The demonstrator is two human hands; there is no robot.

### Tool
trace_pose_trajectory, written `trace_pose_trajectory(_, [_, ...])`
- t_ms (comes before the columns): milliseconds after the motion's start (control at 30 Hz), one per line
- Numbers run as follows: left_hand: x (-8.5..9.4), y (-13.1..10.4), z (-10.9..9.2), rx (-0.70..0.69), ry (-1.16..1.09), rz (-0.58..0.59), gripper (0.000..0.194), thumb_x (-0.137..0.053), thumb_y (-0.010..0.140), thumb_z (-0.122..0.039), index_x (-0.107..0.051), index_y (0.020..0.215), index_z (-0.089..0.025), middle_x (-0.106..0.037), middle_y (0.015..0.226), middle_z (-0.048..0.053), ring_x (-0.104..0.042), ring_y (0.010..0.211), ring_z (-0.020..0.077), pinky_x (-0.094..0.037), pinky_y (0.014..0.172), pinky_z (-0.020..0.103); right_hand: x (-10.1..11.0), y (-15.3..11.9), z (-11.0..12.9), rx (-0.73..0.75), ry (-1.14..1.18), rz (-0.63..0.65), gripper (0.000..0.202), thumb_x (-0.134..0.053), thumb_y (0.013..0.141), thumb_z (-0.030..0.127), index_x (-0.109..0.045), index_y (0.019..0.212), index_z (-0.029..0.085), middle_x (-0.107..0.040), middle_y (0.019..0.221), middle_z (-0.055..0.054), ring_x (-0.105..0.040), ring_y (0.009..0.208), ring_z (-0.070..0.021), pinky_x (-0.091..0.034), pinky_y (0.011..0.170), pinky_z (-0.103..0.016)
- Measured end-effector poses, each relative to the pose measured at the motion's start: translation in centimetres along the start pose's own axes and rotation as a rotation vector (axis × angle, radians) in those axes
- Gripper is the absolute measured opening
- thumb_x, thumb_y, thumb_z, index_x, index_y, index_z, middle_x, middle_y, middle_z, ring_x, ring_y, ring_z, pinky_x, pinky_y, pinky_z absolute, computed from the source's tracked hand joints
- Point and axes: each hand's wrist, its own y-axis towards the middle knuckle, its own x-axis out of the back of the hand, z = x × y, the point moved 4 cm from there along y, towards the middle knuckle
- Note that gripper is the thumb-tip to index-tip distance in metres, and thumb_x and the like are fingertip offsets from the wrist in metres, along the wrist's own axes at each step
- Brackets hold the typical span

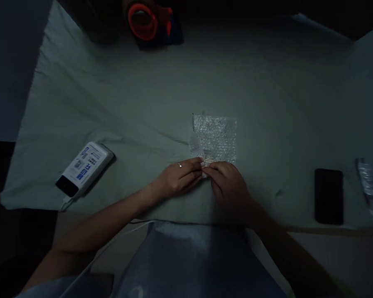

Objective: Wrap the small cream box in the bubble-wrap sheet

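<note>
Clear, silvery bubble wrap [219,132] with a bumpy pattern, dull green cloth [267,103], white power bank [95,159] with blue print [85,170] and black end [67,186] at left, black phone [328,196] at right, orange ring [145,34] far left

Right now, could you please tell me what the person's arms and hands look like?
The left hand is ungloved, with a silvery ring; a bluish sleeve shows beyond the bare left forearm. The right hand is ungloved, the right forearm shadowed.

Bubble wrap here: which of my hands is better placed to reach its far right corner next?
Probably your right hand: it's at the near end of the bubble wrap, on that corner's side. Your left hand is farther left.
</note>
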Motion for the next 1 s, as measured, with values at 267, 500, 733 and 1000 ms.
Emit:
trace_pose_trajectory(267, [0.4, 0.5, -0.3, 0.037, -0.031, 0.097, 0.016, -0.048, 0.091, -0.015, -0.057, 0.105, -0.015, -0.068, 0.108, 0.012, -0.057, 0.119, 0.0212, -0.055, 0.093, 0.034, 3.5, -4.1, -3.8, -0.644, 0.047, -0.116, 0.034, -0.05, 0.087, 0.035, -0.058, 0.114, 0.016, -0.069, 0.087, -0.007, -0.066, 0.078, -0.0204, -0.052, 0.069, -0.034])
trace_pose_trajectory(500, [-0.2, 0.1, -0.8, 0.053, -0.05, 0.077, 0.022, -0.056, 0.086, -0.012, -0.056, 0.108, -0.013, -0.065, 0.104, 0.014, -0.055, 0.12, 0.0253, -0.055, 0.093, 0.039, 1.9, -6.0, -5.2, -0.973, 0.206, -0.067, 0.053, -0.055, 0.082, 0.047, -0.051, 0.125, 0.016, -0.067, 0.067, -0.002, -0.065, 0.064, -0.022, -0.048, 0.06, -0.033])
trace_pose_trajectory(733, [-0.3, 0.6, -1.1, 0.058, 0.007, 0.052, 0.034, -0.055, 0.086, -0.013, -0.052, 0.119, -0.015, -0.061, 0.101, 0.011, -0.057, 0.11, 0.0234, -0.055, 0.09, 0.039, 0.7, -4.1, -5.4, -0.927, 0.307, -0.087, 0.029, -0.058, 0.078, 0.045, -0.061, 0.09, 0.019, -0.062, 0.073, -0.001, -0.057, 0.063, -0.0158, -0.046, 0.059, -0.029])
trace_pose_trajectory(1000, [-0.4, 1.0, -1.4, 0.077, -0.015, 0.017, 0.033, -0.053, 0.086, -0.012, -0.053, 0.119, -0.015, -0.061, 0.099, 0.012, -0.057, 0.104, 0.0233, -0.055, 0.087, 0.043, 1.6, -4.2, -5.1, -0.867, 0.34, -0.138, 0.021, -0.055, 0.081, 0.039, -0.057, 0.073, 0.019, -0.063, 0.084, -0.004, -0.058, 0.072, -0.0166, -0.045, 0.066, -0.029])
